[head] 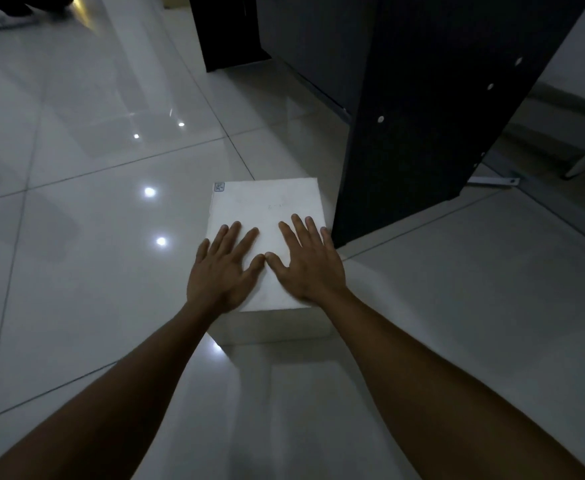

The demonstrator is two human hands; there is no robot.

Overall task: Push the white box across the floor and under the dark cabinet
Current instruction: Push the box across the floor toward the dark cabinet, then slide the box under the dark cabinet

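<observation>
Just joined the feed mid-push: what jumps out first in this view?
The flat white rectangular box on the glossy pale tiled floor draws the eye at centre, with the left hand and right hand spread flat on its top. Just to its right rises the dark cabinet's side panel, the box's right edge close beside the panel's base.

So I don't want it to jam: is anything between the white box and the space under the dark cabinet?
Yes. The dark cabinet's side panel reaches the floor right beside the white box, at its right edge. The tiles ahead look bare.
</observation>
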